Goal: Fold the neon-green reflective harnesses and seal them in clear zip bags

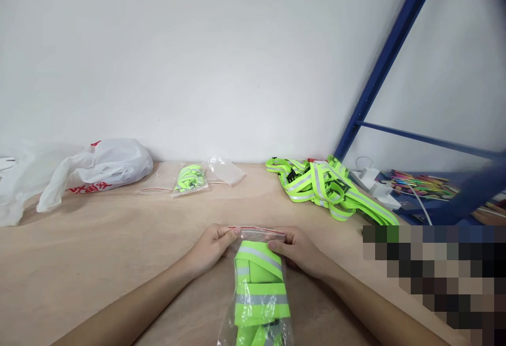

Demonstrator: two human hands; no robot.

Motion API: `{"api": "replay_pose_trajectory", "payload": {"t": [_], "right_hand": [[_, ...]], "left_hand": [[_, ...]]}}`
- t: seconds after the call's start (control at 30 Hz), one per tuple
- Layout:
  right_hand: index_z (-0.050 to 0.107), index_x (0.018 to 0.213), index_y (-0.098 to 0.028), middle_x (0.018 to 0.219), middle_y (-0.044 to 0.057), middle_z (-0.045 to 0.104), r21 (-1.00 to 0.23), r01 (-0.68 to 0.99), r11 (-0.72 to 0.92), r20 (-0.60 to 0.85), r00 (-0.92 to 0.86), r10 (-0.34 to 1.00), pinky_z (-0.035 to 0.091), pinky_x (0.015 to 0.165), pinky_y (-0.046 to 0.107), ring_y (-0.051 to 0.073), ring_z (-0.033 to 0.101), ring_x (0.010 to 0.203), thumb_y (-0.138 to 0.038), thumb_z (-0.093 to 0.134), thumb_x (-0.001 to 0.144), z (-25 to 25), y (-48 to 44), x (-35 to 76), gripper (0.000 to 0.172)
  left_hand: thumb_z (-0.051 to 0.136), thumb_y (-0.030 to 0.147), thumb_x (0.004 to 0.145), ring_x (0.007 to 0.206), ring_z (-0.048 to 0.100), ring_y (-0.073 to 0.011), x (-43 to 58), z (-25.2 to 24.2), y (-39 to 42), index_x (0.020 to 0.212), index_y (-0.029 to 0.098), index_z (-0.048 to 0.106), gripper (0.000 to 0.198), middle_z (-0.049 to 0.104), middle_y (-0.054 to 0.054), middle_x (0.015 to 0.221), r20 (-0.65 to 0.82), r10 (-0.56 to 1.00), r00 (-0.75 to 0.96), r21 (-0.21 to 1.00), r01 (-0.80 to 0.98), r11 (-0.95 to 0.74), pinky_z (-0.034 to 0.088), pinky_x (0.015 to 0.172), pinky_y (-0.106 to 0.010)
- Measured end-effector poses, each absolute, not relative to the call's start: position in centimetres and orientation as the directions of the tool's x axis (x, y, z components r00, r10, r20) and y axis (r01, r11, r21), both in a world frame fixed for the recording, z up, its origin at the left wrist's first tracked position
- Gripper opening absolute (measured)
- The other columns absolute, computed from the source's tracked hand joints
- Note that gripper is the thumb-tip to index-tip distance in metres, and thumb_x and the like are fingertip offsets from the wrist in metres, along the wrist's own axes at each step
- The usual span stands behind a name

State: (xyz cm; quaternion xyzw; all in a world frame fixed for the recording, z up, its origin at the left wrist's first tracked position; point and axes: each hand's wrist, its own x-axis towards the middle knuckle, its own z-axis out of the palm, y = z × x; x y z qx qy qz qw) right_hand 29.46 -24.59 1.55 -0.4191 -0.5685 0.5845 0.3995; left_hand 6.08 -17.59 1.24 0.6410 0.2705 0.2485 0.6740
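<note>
A clear zip bag (232, 304) lies in front of me, its red-lined top edge pointing away. Inside it is a folded neon-yellow reflective strap (261, 272) with grey stripes. My left hand (215, 248) pinches the bag's top left corner, thumb on top. At the top right corner, my right hand (298, 251) grips the same bag, its thumb pressing near the strap. The fingers beneath the bag are mostly hidden. The lower end of the bag runs out of the picture.
Against the wall lie a packed bag of strap (190, 178), flat clear bags (227, 171) and a white plastic bag (114, 164). A heap of neon straps (316, 185) sits at the back right, beside a blue metal frame (389, 61) and white plugs (375, 185).
</note>
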Motion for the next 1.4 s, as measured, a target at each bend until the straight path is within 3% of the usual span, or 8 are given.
{"api": "replay_pose_trajectory", "payload": {"t": [0.2,0.33,0.47,0.6,0.8,0.97,1.07,1.4], "right_hand": [[0.072,0.09,-0.014,0.064,-0.001,0.065,-0.99,0.132,-0.051,-0.072,-0.159,0.985,0.037,0.048,0.023,0.01,0.047,0.049,-0.058,0.072,0.078,0.9,-24.1,30.1,0.047],[0.073,0.093,-0.016,0.086,0.009,0.074,-0.964,0.23,0.131,0.16,0.116,0.98,0.051,0.065,0.032,0.022,0.064,0.074,-0.058,0.071,0.078,1.5,-23.9,31.0,0.045],[0.065,0.095,-0.021,0.091,0.008,0.07,-0.816,0.501,0.288,0.517,0.411,0.751,0.053,0.078,0.036,0.024,0.065,0.086,-0.05,0.066,0.083,2.7,-23.7,32.7,0.032],[0.061,0.096,-0.023,0.113,0.011,0.065,-0.67,0.673,0.315,0.578,0.206,0.789,0.05,0.095,0.042,0.028,0.061,0.111,-0.034,0.057,0.083,1.5,-22.5,34.7,0.017],[0.056,0.117,-0.022,0.144,0.014,0.049,-0.514,0.821,0.248,0.46,0.02,0.888,0.037,0.113,0.049,0.029,0.045,0.137,-0.019,0.051,0.073,-0.7,-21.7,34.6,0.044],[0.052,0.138,-0.023,0.147,0.014,0.049,-0.313,0.918,0.245,0.418,-0.098,0.903,0.041,0.11,0.049,0.031,0.046,0.137,-0.04,0.051,0.092,-0.6,-21.9,33.0,0.048],[0.057,0.134,-0.024,0.142,0.013,0.053,-0.232,0.95,0.21,0.374,-0.112,0.921,0.047,0.104,0.047,0.031,0.054,0.129,-0.048,0.046,0.095,-0.9,-21.1,32.7,0.047],[0.057,0.129,-0.014,0.148,0.017,0.051,-0.126,0.985,0.116,0.39,-0.058,0.919,0.038,0.11,0.053,0.032,0.044,0.139,-0.032,0.041,0.097,-1.6,-12.2,33.2,0.04]], "left_hand": [[0.066,0.065,0.082,0.088,0.07,-0.0249,6.3,0.9,-17.5,0.104,0.013,0.076,0.057,0.077,-0.012,0.097,-0.089,0.752,0.653,0.974,-0.1,0.202,0.053,0.08,-0.032],[0.069,0.061,0.082,0.116,0.065,-0.0286,6.6,0.6,-17.4,0.12,0.016,0.07,0.059,0.071,-0.016,0.122,-0.049,0.822,0.567,0.943,-0.244,0.225,0.047,0.103,-0.041],[0.076,0.053,0.079,0.134,0.051,-0.0307,6.5,0.5,-17.0,0.121,0.021,0.07,0.053,0.061,-0.012,0.14,0.025,0.91,0.415,0.978,-0.198,0.063,0.038,0.114,-0.042],[0.075,0.043,0.079,0.133,0.052,-0.0306,6.2,1.2,-17.0,0.12,0.021,0.069,0.047,0.062,-0.01,0.138,0.057,0.924,0.377,0.996,-0.081,-0.029,0.036,0.114,-0.042],[0.071,0.039,0.081,0.124,0.058,-0.0303,6.5,1.0,-17.4,0.112,0.021,0.072,0.036,0.069,-0.009,0.126,0.104,0.894,0.436,0.992,0.014,-0.122,0.041,0.109,-0.042],[0.064,0.03,0.086,0.119,0.061,-0.0269,7.0,0.1,-17.9,0.108,0.022,0.074,0.025,0.07,-0.008,0.124,0.214,0.819,0.532,0.954,0.068,-0.293,0.041,0.107,-0.038],[0.059,0.026,0.087,0.112,0.064,-0.0256,7.1,0.0,-18.1,0.106,0.021,0.074,0.025,0.071,-0.008,0.121,0.229,0.785,0.576,0.932,0.102,-0.347,0.045,0.102,-0.036],[0.054,0.012,0.082,0.097,0.067,-0.0222,7.3,-0.3,-18.2,0.097,0.019,0.077,0.028,0.075,-0.007,0.106,0.266,0.712,0.65,0.885,0.129,-0.448,0.049,0.089,-0.031]]}}
